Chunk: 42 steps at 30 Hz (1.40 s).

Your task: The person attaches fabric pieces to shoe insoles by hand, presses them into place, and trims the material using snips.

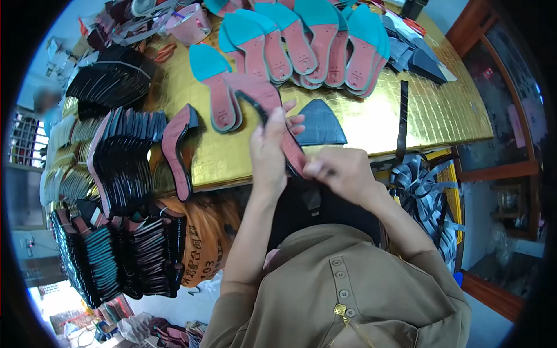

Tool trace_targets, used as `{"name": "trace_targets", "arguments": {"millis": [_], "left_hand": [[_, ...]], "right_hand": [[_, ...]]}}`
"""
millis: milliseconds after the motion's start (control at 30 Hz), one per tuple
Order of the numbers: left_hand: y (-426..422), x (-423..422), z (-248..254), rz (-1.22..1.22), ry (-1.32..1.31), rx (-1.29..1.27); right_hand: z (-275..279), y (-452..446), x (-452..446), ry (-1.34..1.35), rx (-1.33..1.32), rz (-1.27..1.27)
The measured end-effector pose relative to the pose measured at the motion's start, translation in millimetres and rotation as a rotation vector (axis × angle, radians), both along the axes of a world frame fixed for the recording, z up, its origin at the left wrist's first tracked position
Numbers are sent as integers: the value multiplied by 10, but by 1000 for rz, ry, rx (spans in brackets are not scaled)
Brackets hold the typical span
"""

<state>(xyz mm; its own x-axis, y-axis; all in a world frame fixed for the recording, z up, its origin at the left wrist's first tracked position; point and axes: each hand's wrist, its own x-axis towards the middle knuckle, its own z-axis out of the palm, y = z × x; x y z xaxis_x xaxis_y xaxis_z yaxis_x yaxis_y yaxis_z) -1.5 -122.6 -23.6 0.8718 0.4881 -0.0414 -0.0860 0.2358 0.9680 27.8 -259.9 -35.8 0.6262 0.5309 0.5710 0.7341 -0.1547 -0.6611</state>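
Note:
A pink shoe insole (293, 152) with a black edge is held slantwise over the table's front edge. My left hand (268, 152) is closed around its middle, thumb on top. At the heel end, my right hand (348, 174) is curled with its fingertips pinched against the insole's edge; they are slightly blurred. Just behind my hands lies a dark blue pointed piece (321, 123) on the gold table. Farther back are several pink insoles with turquoise toes (248, 32), overlapping in a pile. One more black-edged insole (175, 152) rests alone to the left.
Rows of stacked black-edged insoles (125, 168) line the left side, with bundles (104, 261) below. The gold table (383, 124) carries a black strip (402, 119) at right. Grey straps (420, 200) hang beside my right arm. An orange bag (206, 243) sits under the table edge.

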Motion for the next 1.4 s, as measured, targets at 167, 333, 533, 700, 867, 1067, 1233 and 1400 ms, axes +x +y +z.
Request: {"name": "trace_targets", "arguments": {"millis": [167,333,533,700,867,1067,1233,1400], "left_hand": [[-104,-70,19,-237,-133,-254],[98,-103,-100,-204,-143,-177],[100,-31,-176,-138,-105,-179],[123,13,-127,-74,-105,-415],[113,-70,-123,-159,-9,-631],[-120,-198,-161,-193,90,-876],[-200,-227,-66,-161,93,-832],[-306,-302,-66,-180,62,-825]], "right_hand": [[251,165,234,916,232,73],[71,137,-288,1020,211,73],[140,-23,-501,1120,185,84],[155,-141,-345,1052,50,206],[205,74,-155,870,275,172],[230,273,-31,892,318,19],[171,380,-26,761,383,-181],[61,305,-121,801,322,-241]]}}
